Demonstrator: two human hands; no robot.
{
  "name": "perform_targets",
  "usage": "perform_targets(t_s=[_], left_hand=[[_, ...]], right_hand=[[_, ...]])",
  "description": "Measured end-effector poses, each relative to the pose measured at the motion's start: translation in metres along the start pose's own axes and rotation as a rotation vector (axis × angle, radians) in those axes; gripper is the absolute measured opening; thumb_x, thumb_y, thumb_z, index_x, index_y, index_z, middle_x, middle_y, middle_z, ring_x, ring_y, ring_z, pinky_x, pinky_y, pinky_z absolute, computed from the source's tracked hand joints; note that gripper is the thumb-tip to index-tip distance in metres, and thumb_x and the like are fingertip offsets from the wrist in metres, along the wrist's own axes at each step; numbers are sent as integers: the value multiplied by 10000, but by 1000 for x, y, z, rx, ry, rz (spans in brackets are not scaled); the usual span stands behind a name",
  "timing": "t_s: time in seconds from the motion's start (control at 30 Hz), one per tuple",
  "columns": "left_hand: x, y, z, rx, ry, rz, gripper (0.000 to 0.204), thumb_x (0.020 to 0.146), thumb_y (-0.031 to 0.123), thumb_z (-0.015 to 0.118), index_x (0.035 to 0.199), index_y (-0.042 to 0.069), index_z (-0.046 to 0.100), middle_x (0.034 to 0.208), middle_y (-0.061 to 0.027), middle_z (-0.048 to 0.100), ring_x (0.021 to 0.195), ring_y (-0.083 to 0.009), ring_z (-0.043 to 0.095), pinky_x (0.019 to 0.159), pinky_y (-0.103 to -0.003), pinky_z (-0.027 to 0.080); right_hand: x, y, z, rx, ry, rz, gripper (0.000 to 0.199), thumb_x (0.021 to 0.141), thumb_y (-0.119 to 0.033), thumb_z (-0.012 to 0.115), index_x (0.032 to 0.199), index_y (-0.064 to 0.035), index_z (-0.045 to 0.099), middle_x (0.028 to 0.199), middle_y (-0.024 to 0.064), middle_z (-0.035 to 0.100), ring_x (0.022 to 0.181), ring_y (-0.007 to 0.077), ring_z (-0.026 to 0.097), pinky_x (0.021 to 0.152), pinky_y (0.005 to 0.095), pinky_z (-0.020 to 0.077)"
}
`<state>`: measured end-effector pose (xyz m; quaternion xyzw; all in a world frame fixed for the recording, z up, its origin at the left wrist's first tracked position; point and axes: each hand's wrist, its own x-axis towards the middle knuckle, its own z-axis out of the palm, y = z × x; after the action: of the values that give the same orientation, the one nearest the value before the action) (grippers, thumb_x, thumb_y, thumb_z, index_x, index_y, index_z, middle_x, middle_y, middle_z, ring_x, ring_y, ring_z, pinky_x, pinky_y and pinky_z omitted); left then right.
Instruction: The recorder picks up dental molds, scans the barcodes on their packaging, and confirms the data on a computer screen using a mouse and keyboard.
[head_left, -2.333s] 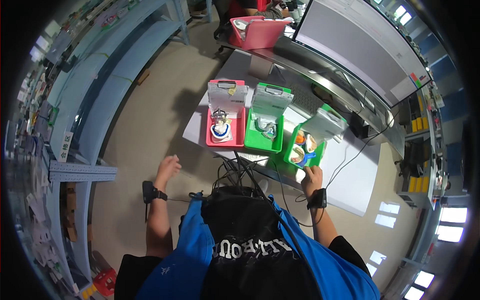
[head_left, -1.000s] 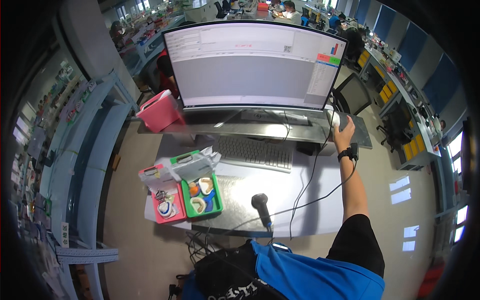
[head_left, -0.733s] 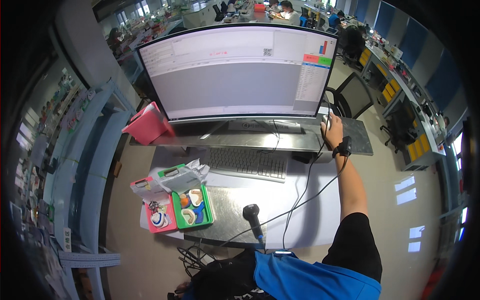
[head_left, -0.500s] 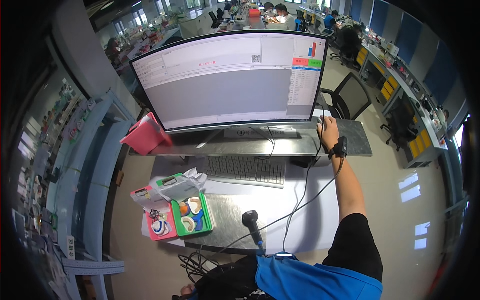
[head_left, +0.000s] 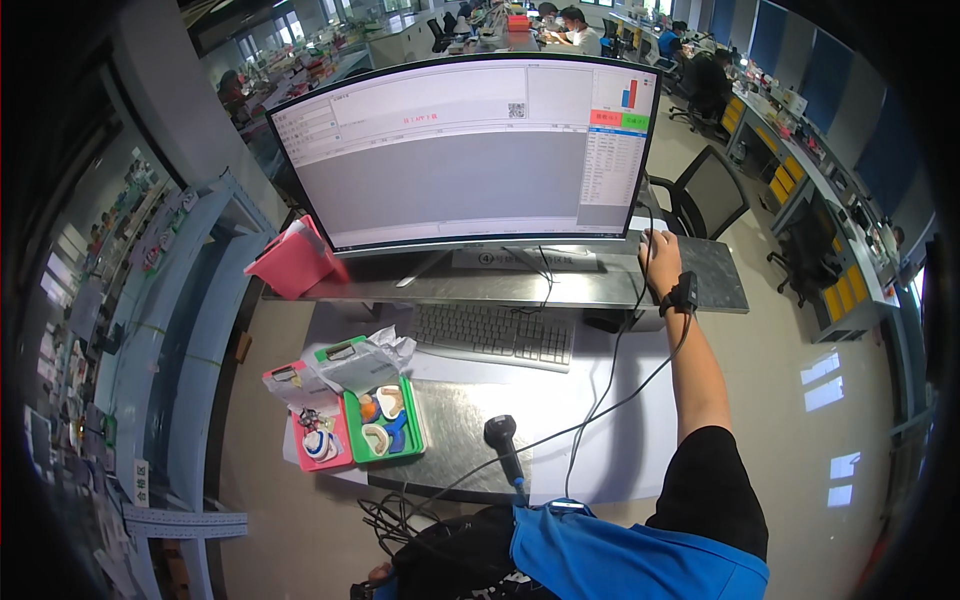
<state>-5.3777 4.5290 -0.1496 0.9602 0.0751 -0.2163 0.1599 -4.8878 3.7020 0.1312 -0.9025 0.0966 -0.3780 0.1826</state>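
Note:
My right hand (head_left: 661, 263) rests over a pale computer mouse (head_left: 647, 237), fingers curved round it, on the metal shelf right of the monitor (head_left: 450, 160). A black band with a small device (head_left: 684, 292) sits on that wrist, and a cable runs from it. Only a bit of my left hand (head_left: 380, 572) shows low in the picture, beside my dark clothing; its fingers are hidden. On the lower desk stand a green tray (head_left: 410, 447) and a pink tray (head_left: 335, 463), holding dental models and papers. A black handheld scanner (head_left: 503, 440) lies right of them.
A grey keyboard (head_left: 490, 335) lies below the shelf. A pink bin (head_left: 288, 262) stands at the shelf's left end. Loose cables (head_left: 400, 520) hang at the desk's front edge. An office chair (head_left: 705, 195) is beyond the shelf at right; several people work farther back.
The whole view has shifted slightly. My right hand stays on the mouse, and the trays and scanner keep their places on the desk.

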Motion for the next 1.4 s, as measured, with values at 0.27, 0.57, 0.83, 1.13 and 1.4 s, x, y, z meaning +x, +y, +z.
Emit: perform_targets(t_s=[0.27,0.57,0.83,1.13,1.4], left_hand=[[-11,1,9,-14,56,147,279,877,406,605,908,135,668,728,-129,648,684,-354,643,592,-494,478],[-10,-1,21,137,-179,-59,337,917,444,592,1043,147,689,909,-109,728,828,-313,717,701,-458,555],[2,15,16,19,-195,-6,448,920,495,550,1036,93,711,959,-162,733,898,-354,710,784,-480,554],[-9,-14,64,-284,-65,-294,419,910,445,527,1040,117,752,1031,-182,732,1019,-352,693,908,-453,516],[-11,-10,45,-427,-113,-283,421,904,450,521,1023,123,758,1036,-164,735,1026,-337,685,918,-448,499]], right_hand=[[1,4,2,0,-15,-4,382,855,-172,713,1220,-81,648,1262,261,573,1109,452,597,957,467,506],[-2,-7,0,16,-85,-165,377,881,-174,676,1238,-60,631,1229,255,571,1109,448,588,956,470,498],[-8,-5,-30,12,-125,-180,350,899,-151,661,1234,-51,643,1229,235,597,1127,422,606,973,438,497],[0,-29,-10,41,-177,-147,380,911,-162,656,1268,-38,618,1268,246,584,1194,414,580,1034,426,452],[-2,-23,-9,18,-177,-150,370,913,-154,650,1265,-42,621,1248,239,586,1185,409,583,1019,423,461]])
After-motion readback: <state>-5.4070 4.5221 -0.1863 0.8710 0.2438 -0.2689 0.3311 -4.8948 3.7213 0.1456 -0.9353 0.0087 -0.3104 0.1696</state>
